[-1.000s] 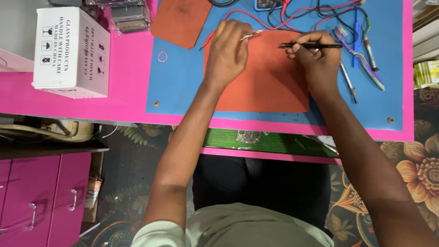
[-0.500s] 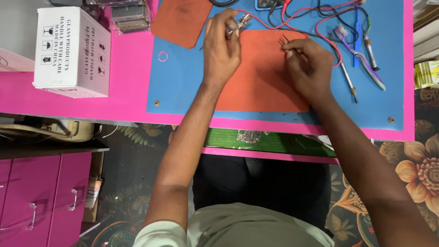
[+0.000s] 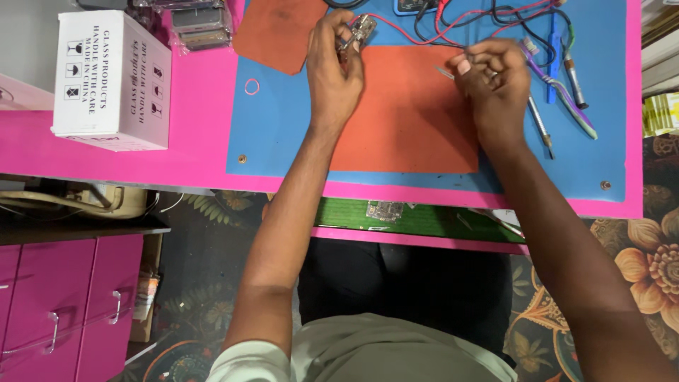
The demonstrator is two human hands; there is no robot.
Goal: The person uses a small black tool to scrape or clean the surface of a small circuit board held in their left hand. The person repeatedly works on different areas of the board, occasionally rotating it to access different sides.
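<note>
My left hand (image 3: 334,67) is raised over the far edge of the orange mat (image 3: 403,113) and pinches a small metal part (image 3: 359,30) between its fingertips. My right hand (image 3: 495,78) is closed around a thin metal tool (image 3: 445,72), whose tip points left over the mat. The two hands are apart, with the bare mat between them. The orange mat lies on a blue work mat (image 3: 283,120) on the pink table (image 3: 198,106).
A white cardboard box (image 3: 113,81) stands at the left. A second orange mat (image 3: 276,32) lies at the back. Red and black wires (image 3: 453,21), a purple toothbrush (image 3: 566,92), a screwdriver (image 3: 539,127) and a small ring (image 3: 252,86) lie around. Pink drawers (image 3: 56,311) stand below left.
My left hand has lifted the small part farther away, toward the back of the table. My right hand has turned the thin tool and drawn it inward.
</note>
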